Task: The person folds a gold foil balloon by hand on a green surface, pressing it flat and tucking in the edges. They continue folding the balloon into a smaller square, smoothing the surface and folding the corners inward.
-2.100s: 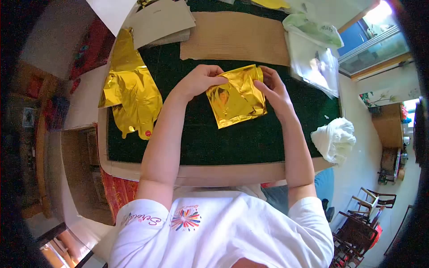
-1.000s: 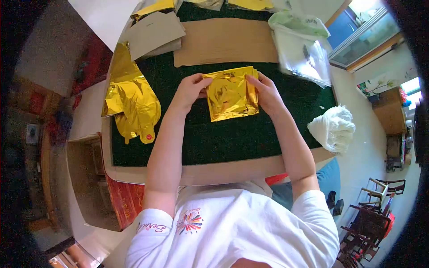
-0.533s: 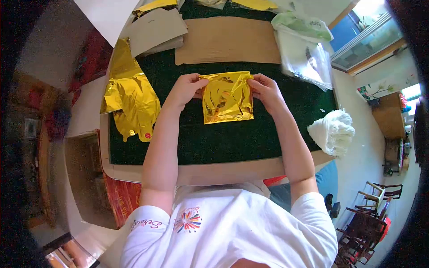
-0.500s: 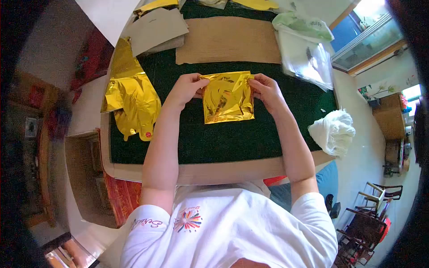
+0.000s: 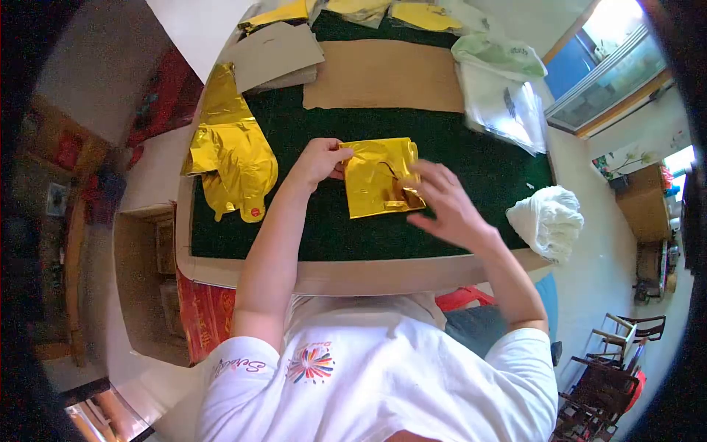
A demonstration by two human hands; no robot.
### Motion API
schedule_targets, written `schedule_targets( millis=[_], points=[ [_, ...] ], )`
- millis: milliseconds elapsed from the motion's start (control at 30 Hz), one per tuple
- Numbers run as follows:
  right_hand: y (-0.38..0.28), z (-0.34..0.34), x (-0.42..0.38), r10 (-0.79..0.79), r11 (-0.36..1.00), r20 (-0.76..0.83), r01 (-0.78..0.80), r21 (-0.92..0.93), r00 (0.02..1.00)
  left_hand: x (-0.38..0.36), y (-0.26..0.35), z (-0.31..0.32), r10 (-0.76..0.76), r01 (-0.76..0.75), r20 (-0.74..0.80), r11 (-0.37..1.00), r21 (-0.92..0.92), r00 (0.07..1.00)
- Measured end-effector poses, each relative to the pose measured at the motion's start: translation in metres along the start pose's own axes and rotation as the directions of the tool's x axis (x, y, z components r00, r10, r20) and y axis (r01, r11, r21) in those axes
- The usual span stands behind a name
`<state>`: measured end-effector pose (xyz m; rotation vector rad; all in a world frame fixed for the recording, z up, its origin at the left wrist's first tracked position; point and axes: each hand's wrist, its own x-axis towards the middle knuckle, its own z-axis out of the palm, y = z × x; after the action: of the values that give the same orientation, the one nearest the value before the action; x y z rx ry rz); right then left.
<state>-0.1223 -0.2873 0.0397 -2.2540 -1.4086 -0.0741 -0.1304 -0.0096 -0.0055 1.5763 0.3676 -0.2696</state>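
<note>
A folded gold foil sheet [image 5: 375, 177] lies on the dark green mat [image 5: 442, 221] in front of me. My left hand [image 5: 320, 160] pinches the foil's upper left corner. My right hand [image 5: 438, 202] rests flat on the foil's lower right part, fingers spread and blurred by motion, pressing on it without gripping.
A crumpled pile of gold foil [image 5: 234, 151] lies at the mat's left edge. Cardboard pieces [image 5: 383, 74] and grey card [image 5: 276, 48] sit at the back. Clear plastic bags [image 5: 508, 103] lie at the back right. A white cloth bundle [image 5: 546, 221] sits at the right edge.
My right hand let go of the foil's upper right corner and moved down onto its lower right part. The foil now lies lower and flatter on the mat.
</note>
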Motion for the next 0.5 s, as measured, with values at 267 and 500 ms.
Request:
schedule_targets(
  millis=[267, 500],
  points=[
    [-0.006, 0.016, -0.016, -0.139, 0.968, -0.064, 0.122, -0.220, 0.988, -0.003, 0.002, 0.005, -0.001, 0.000, 0.059, 1.000, 0.015, 0.998],
    [0.004, -0.035, 0.037, 0.180, 0.946, -0.075, -0.151, 0.286, 0.981, 0.009, -0.012, -0.011, 0.126, -0.108, -0.059, 0.963, 0.245, 0.990]
  ],
)
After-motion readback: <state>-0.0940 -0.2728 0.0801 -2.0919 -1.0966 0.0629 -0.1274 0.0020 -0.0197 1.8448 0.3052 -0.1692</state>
